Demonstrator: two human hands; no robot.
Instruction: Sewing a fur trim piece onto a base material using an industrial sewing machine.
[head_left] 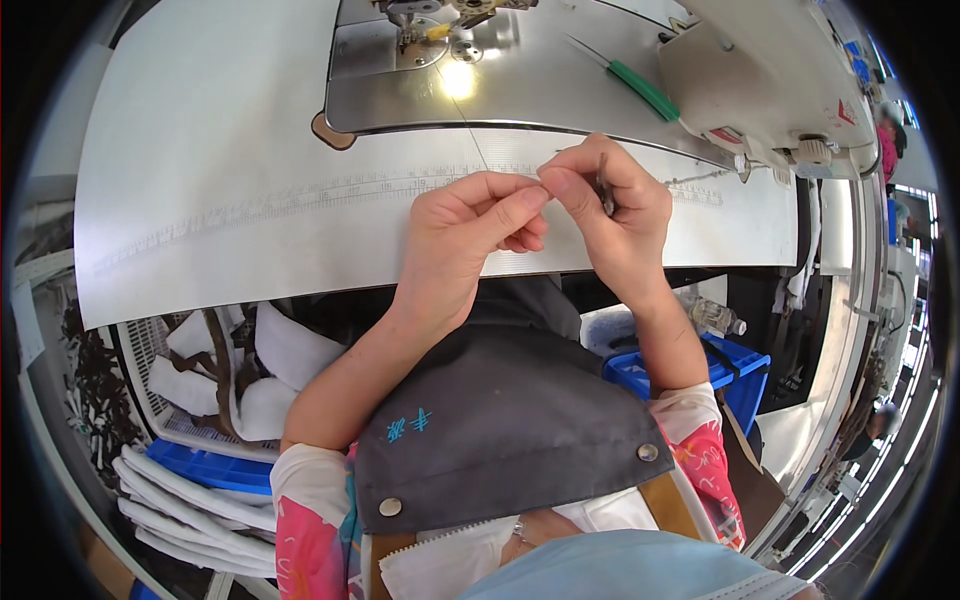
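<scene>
My left hand pinches a fine thread between thumb and index finger. The thread runs down from the needle area of a sewing machine. My right hand is right beside it, fingertips nearly touching, with a small dark metal tool, possibly thread snips, held in its curled fingers. Both hands are above a white table printed with a ruler scale, just in front of the machine's steel bed. A thin pointed tool with a green handle lies on the bed.
At the lower left, a white basket holds pale and brown pieces above stacked white material. A blue bin and plastic bottle sit below the table at right. The machine head rises at upper right; people appear far right.
</scene>
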